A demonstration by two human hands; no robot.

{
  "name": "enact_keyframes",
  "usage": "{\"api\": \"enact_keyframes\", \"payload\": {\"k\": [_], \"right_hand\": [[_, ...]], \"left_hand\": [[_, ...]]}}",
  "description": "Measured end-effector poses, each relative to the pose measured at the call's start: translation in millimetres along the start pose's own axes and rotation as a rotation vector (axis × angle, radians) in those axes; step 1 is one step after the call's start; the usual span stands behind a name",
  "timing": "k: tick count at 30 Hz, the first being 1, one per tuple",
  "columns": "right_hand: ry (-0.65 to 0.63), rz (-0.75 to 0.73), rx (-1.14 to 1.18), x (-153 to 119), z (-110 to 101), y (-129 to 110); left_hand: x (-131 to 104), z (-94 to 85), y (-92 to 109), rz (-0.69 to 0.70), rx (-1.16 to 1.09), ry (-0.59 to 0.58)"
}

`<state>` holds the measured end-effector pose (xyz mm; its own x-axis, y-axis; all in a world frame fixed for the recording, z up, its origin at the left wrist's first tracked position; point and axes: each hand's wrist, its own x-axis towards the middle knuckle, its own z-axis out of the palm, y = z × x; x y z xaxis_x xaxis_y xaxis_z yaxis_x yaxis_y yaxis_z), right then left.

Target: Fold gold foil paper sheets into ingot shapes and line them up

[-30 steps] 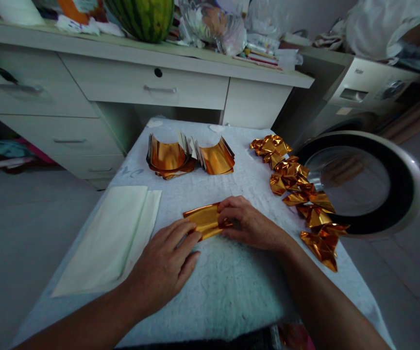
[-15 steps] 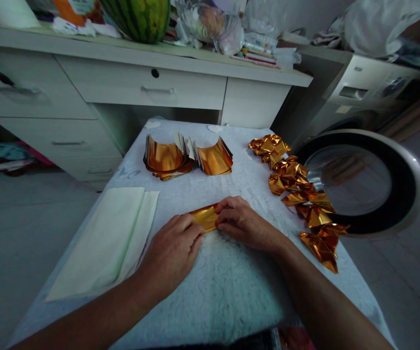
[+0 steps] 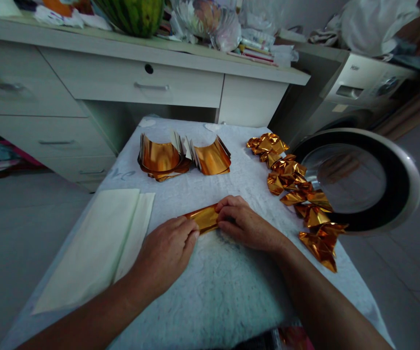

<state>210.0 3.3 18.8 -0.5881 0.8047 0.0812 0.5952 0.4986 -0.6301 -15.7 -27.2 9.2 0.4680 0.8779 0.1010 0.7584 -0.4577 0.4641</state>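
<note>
A strip of folded gold foil paper (image 3: 206, 218) lies low over the cloth-covered table (image 3: 227, 296), between my two hands. My left hand (image 3: 171, 243) pinches its left end, fingers closed over the edge. At the other end, my right hand (image 3: 237, 218) grips the foil between thumb and curled fingers. Beyond them stand two curved stacks of gold foil sheets, a left stack (image 3: 160, 156) and a right stack (image 3: 212, 159), with pale backs showing. Along the table's right side runs a row of folded gold foil pieces (image 3: 288, 170).
Folded whitish paper sheets (image 3: 89, 243) lie at the left of the table. Behind it is a white drawer desk (image 3: 180, 92) bearing a watermelon (image 3: 133, 17) and a glass bowl (image 3: 202, 22). The open round door (image 3: 410, 180) of a washing machine (image 3: 373, 80) stands close on the right.
My left hand has slid a little left along the foil strip, showing more of its gold face. My right hand keeps its place. The camera view has shifted slightly.
</note>
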Motion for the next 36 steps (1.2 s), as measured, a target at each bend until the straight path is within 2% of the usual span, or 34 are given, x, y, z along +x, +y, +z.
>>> {"api": "enact_keyframes", "payload": {"k": [5, 12, 21, 28, 36], "right_hand": [[0.041, 0.062, -0.02, -0.7, 3.0, 2.2], [0.057, 0.058, -0.026, -0.3, 4.1, 1.8], [0.067, 0.103, -0.02, 2.3, 3.7, 0.8], [0.094, 0.139, -0.026, 2.0, 5.5, 0.7], [0.063, 0.159, -0.009, 0.5, 0.5, -3.7]], "left_hand": [[-0.6, -2.1, -1.6, -0.038, 0.017, 0.022], [-0.6, -1.7, -3.1, -0.012, 0.02, 0.033], [1.6, -4.5, -2.4, -0.018, 0.038, -0.011], [-0.7, -2.0, -3.0, -0.027, 0.031, 0.036], [0.7, -1.4, 0.4, -0.052, 0.055, -0.048]]}}
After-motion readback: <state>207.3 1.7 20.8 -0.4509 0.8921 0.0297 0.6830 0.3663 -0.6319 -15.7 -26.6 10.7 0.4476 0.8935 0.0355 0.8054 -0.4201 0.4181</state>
